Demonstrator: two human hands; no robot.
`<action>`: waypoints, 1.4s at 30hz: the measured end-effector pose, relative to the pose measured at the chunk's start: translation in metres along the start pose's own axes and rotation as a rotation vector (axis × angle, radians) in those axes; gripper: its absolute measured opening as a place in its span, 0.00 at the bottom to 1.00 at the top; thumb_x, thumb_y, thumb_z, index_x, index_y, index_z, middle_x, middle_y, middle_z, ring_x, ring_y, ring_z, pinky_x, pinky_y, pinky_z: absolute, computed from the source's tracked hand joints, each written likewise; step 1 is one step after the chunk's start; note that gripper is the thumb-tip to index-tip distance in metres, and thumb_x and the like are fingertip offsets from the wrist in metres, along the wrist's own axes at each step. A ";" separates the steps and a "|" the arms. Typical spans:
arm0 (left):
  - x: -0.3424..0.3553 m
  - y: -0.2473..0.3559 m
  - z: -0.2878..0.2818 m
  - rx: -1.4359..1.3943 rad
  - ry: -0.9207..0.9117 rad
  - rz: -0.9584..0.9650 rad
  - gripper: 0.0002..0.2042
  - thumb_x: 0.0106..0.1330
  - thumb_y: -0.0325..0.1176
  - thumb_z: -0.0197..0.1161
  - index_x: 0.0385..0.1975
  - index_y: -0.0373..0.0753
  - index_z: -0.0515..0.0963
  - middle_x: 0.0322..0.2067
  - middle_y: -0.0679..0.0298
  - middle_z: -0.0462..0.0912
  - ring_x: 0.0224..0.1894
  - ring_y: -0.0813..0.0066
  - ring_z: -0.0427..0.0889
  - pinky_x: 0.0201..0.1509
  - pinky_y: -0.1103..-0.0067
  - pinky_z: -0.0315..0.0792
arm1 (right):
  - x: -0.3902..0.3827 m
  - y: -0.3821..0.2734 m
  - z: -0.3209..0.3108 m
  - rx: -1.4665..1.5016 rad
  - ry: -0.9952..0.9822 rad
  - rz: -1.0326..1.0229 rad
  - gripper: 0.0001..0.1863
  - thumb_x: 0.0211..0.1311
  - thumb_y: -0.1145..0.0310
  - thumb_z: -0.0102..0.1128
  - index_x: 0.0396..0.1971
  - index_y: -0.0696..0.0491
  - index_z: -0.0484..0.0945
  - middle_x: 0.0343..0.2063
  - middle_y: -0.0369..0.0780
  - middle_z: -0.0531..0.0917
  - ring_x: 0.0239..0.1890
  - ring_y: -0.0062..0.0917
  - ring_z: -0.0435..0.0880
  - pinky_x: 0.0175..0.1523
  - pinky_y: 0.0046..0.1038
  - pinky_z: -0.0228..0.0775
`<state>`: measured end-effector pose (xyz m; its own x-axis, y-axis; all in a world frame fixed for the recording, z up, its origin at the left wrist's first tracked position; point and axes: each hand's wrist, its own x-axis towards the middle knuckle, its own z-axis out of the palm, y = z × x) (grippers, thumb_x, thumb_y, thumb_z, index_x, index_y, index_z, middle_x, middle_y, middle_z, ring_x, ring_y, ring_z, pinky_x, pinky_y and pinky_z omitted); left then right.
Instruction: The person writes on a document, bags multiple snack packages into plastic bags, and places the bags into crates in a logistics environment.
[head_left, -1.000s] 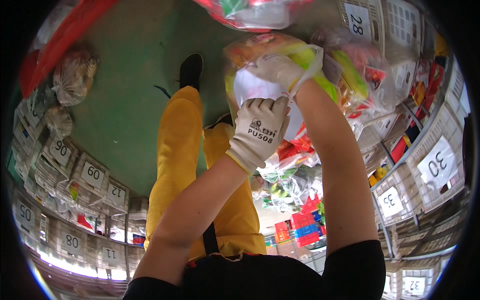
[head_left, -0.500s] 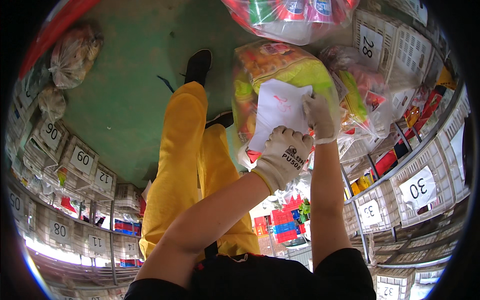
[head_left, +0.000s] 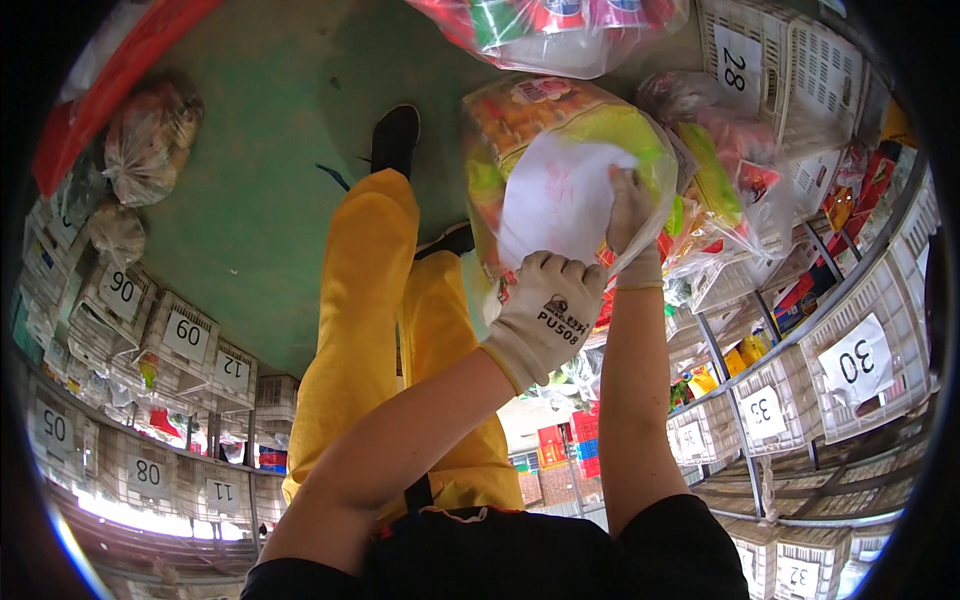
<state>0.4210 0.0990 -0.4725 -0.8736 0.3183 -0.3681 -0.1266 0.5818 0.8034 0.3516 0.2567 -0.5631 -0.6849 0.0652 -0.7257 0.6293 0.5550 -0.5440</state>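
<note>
I hold a clear plastic bag [head_left: 600, 125] stuffed with orange, yellow and green snack packs in front of me, above my yellow trousers [head_left: 375, 300]. A white sheet of paper [head_left: 555, 195] lies against the bag's near side. My left hand [head_left: 545, 315], in a white glove, grips the bag's lower edge just under the paper. My right hand [head_left: 630, 225], also gloved, has its fingers closed on the paper's right edge and the bag's film.
Another full bag [head_left: 560, 25] hangs at the top, and more snack bags [head_left: 730, 180] lie to the right. Numbered white crates [head_left: 850, 365] fill metal shelves on the right and a row [head_left: 185, 335] on the left. Tied bags [head_left: 150, 140] sit on the green floor [head_left: 270, 130].
The white paper has come into sight on the bag. My right hand slid down from the bag's top to the paper's edge, and my left hand dropped lower under the bag.
</note>
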 end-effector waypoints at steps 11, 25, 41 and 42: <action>-0.010 -0.001 0.008 -0.113 0.215 -0.087 0.11 0.50 0.32 0.58 0.34 0.39 0.72 0.27 0.59 0.75 0.34 0.62 0.75 0.44 0.68 0.66 | 0.074 -0.006 0.094 1.203 0.284 0.346 0.21 0.64 0.58 0.45 0.51 0.56 0.67 0.45 0.41 0.74 0.48 0.32 0.73 0.55 0.35 0.64; 0.021 0.025 0.018 -0.001 -0.314 0.112 0.05 0.51 0.30 0.54 0.25 0.36 0.68 0.30 0.54 0.75 0.34 0.58 0.76 0.56 0.65 0.63 | -0.226 0.076 -0.009 -0.275 0.803 0.379 0.53 0.36 0.58 0.76 0.57 0.69 0.52 0.55 0.55 0.61 0.56 0.42 0.63 0.63 0.36 0.52; 0.012 0.052 0.093 -0.856 -0.832 -0.464 0.21 0.62 0.30 0.52 0.55 0.31 0.64 0.47 0.64 0.73 0.44 0.77 0.73 0.53 0.78 0.67 | -0.222 0.111 -0.001 1.810 0.365 -0.284 0.32 0.67 0.49 0.37 0.58 0.61 0.62 0.57 0.40 0.68 0.62 0.28 0.61 0.67 0.32 0.41; 0.015 0.049 0.106 -0.920 -0.930 -0.381 0.24 0.63 0.30 0.52 0.59 0.33 0.60 0.50 0.64 0.71 0.48 0.77 0.72 0.56 0.77 0.66 | -0.212 0.116 0.011 1.457 0.362 -0.191 0.31 0.67 0.51 0.38 0.60 0.60 0.57 0.57 0.40 0.66 0.61 0.29 0.61 0.64 0.32 0.51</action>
<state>0.4520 0.2117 -0.4881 -0.1239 0.8466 -0.5175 -0.8707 0.1573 0.4659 0.5743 0.2979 -0.4769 -0.7101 0.4046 -0.5763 0.1776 -0.6891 -0.7026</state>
